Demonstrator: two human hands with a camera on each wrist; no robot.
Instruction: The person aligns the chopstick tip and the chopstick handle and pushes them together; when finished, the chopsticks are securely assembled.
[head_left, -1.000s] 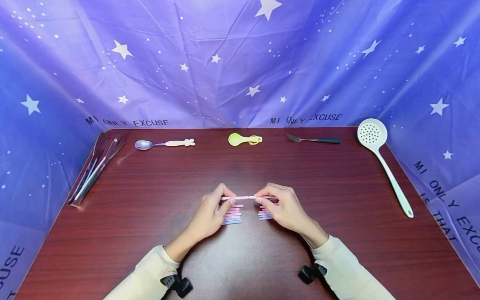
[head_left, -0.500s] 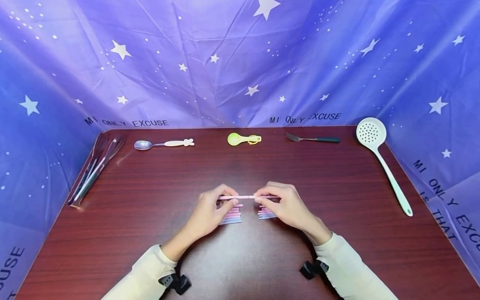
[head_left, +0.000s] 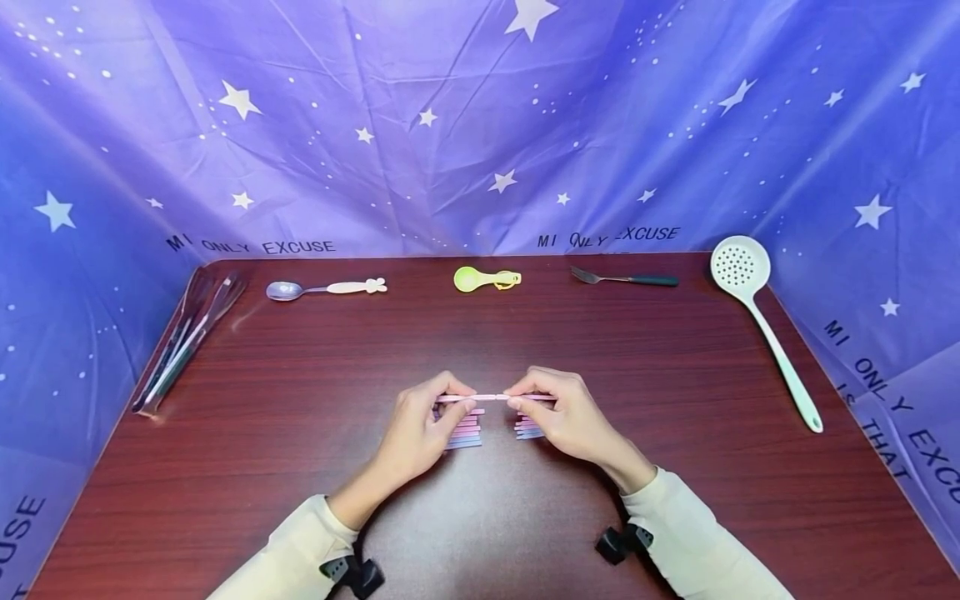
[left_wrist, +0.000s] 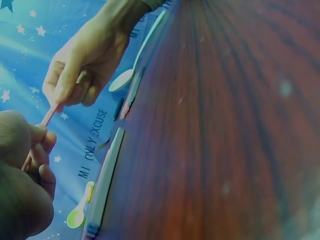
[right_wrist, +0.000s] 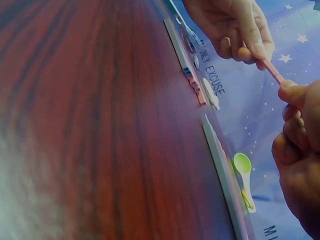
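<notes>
My left hand (head_left: 420, 427) and right hand (head_left: 572, 415) face each other over the middle of the table. Between thumb and fingers, both pinch a thin pink stick (head_left: 487, 397), held level, with a small notch or joint near the right fingertips. In the left wrist view a short length of the pink stick (left_wrist: 48, 115) shows between the hands. Under the left hand lies a row of pink and blue sticks (head_left: 467, 432), partly hidden. A similar row of sticks (head_left: 528, 427) lies beneath the right hand, mostly covered.
Along the back edge lie a spoon (head_left: 283, 290) with a pale handle, a green measuring spoon (head_left: 467, 279) and a fork (head_left: 651, 281). A slotted skimmer (head_left: 782, 358) lies at right, a clear packet of utensils (head_left: 183, 350) at left. Starry curtains (head_left: 450, 125) surround the table (head_left: 300, 350).
Both hands keep their pinch on the pink stick at nearly the same place. They shift only slightly, and the whole view drifts a little.
</notes>
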